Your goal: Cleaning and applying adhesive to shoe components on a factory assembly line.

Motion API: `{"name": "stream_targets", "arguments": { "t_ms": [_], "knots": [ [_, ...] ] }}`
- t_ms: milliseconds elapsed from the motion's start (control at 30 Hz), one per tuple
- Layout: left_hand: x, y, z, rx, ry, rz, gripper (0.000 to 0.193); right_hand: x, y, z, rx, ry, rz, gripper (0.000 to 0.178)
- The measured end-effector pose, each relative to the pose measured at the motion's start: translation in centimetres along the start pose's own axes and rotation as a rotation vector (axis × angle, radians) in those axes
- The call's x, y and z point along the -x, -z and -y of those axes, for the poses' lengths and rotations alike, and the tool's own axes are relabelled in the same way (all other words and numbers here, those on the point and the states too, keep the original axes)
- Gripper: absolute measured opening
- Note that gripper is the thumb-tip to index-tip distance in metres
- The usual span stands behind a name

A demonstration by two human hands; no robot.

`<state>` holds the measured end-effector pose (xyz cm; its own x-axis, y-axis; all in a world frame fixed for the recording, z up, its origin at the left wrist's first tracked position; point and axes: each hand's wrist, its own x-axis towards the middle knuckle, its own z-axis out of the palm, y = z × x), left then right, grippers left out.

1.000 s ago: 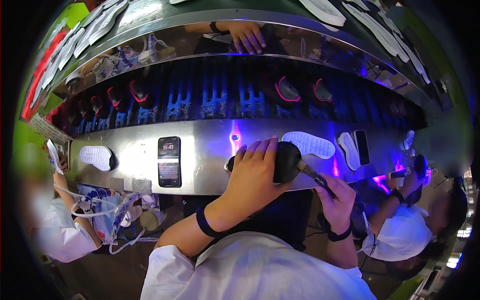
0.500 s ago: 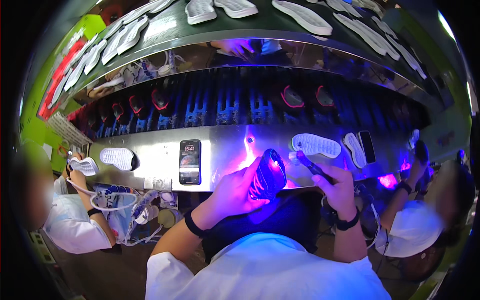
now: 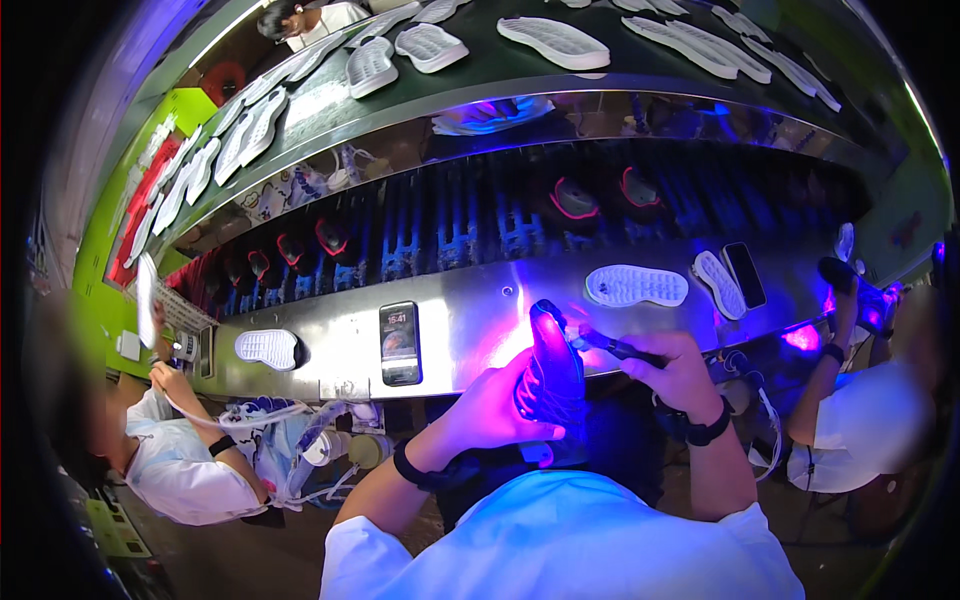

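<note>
My left hand [image 3: 488, 405] is wrapped round a dark shoe upper [image 3: 556, 368], which stands nearly upright at the table's near edge under violet light. In my right hand [image 3: 682, 372] is a brush [image 3: 622, 348] with a dark handle, gripped between thumb and fingers. Its pale head meets the right side of the shoe upper near the top, apparently touching it. Just beyond the brush lies a white shoe sole [image 3: 637, 287], tread-like pattern showing, on the metal table [image 3: 455, 330].
More white soles lie on the table [image 3: 266, 348] and the raised green shelf [image 3: 553, 42]. Dark uppers with red edges [image 3: 573, 198] stand on the slatted conveyor [image 3: 440, 230]. Phones lie at left [image 3: 400, 343] and right [image 3: 743, 275]. Co-workers sit at left [image 3: 185, 465] and right [image 3: 860, 430].
The shoe upper has been turned more upright. My right hand has brought the brush head from apart to the upper's side. The left co-worker's sole has been raised. The whole view has shifted slightly.
</note>
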<state>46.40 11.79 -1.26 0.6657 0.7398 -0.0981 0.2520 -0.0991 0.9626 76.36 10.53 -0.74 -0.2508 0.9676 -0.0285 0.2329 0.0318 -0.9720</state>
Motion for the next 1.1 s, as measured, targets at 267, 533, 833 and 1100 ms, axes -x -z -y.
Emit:
{"name": "stream_targets", "arguments": {
  "t_ms": [267,533,833,1100],
  "knots": [
    [-1.7,-1.2,0.3,0.362,0.236,0.044,0.08,2.0,-0.7,-4.8,-0.069,-0.016,-0.064,0.032],
    [-1.7,-1.9,1.5,0.715,0.334,-0.02,0.064,4.1,-2.5,-6.2,-0.049,-0.019,-0.118,0.031],
    [-0.7,-0.3,1.3,0.67,0.335,-0.074,0.069,5.3,0.0,-2.1,0.044,-0.144,0.084,0.033],
    [0.2,-0.2,2.3,0.684,0.301,-0.235,0.069,5.7,1.9,-1.7,0.083,-0.08,0.183,0.031]
  ]
}}
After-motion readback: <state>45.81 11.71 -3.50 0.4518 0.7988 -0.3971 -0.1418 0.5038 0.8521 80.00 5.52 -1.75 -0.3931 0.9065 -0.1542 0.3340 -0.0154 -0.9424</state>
